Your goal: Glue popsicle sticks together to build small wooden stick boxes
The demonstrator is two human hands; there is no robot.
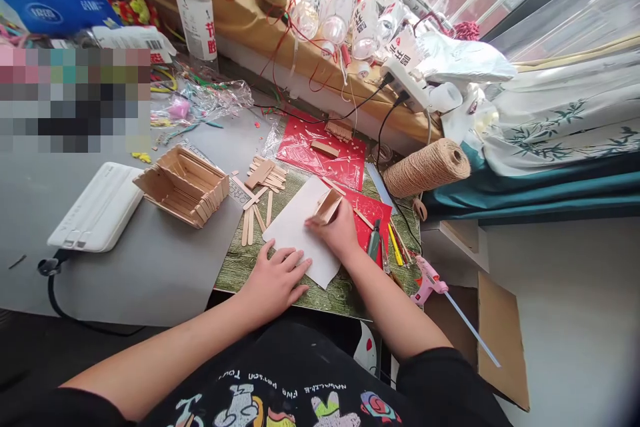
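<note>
My right hand (337, 230) is closed around a small wooden box (329, 205) built from craft sticks, holding it over a white sheet of paper (293, 220). Part of the box is hidden by the fingers. Fingers spread, my left hand (277, 280) lies flat at the paper's near-left edge. Beyond the paper's left corner, loose craft sticks (255, 217) lie scattered, with a stack of more sticks (267, 175) behind them. A larger two-part craft-stick box (187, 183) stands farther left on the grey mat.
A pink glue gun (429, 280) sits at the right table edge, near a green-handled tool (374, 240) and a yellow pen (395, 245). Behind are a twine roll (425, 169), a red sheet (320, 147) with stick pieces and black cables. A white power bank (97, 207) lies left.
</note>
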